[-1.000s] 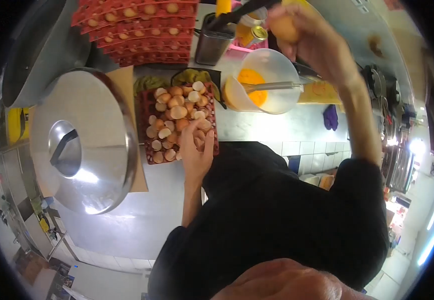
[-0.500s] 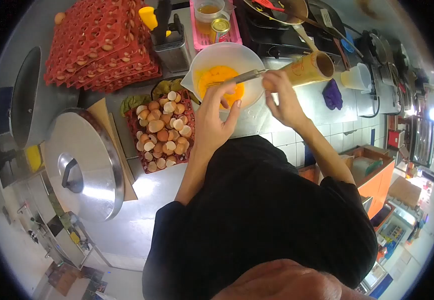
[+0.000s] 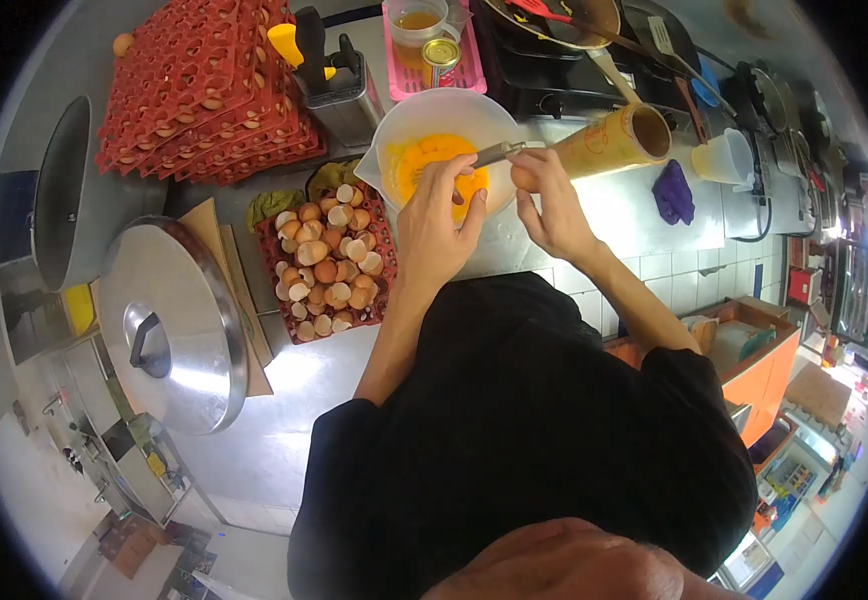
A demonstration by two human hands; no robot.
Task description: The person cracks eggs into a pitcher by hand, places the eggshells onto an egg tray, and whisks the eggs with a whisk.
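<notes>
My left hand [image 3: 439,215] is over the pale plastic mixing bowl [image 3: 394,125], its fingers curled around the metal handle of a whisk [image 3: 499,152], with the thumb apart. The wire end of the whisk, partly covered by my fingers, reaches into the bowl. Yellow yolks and beaten egg [image 3: 434,150] lie inside. In my right hand [image 3: 559,205], at the bowl's right rim, is a brown egg [image 3: 524,180], mostly covered by the fingers. Those fingertips are close to the handle's end; whether they touch it I cannot tell.
Cracked eggshells [image 3: 329,260] fill a red tray left of the bowl. Stacked red egg trays [image 3: 194,90], a knife holder [image 3: 349,110] and a large steel lid [image 3: 169,330] stand farther left. A can [image 3: 442,60], a pan [image 3: 554,25], a yellow cylinder [image 3: 604,140] and a purple cloth [image 3: 674,192] are nearby.
My right hand has moved slightly left with the egg, closer to the whisk handle's end. My left hand stays over the bowl. The whole view has shifted a little.
</notes>
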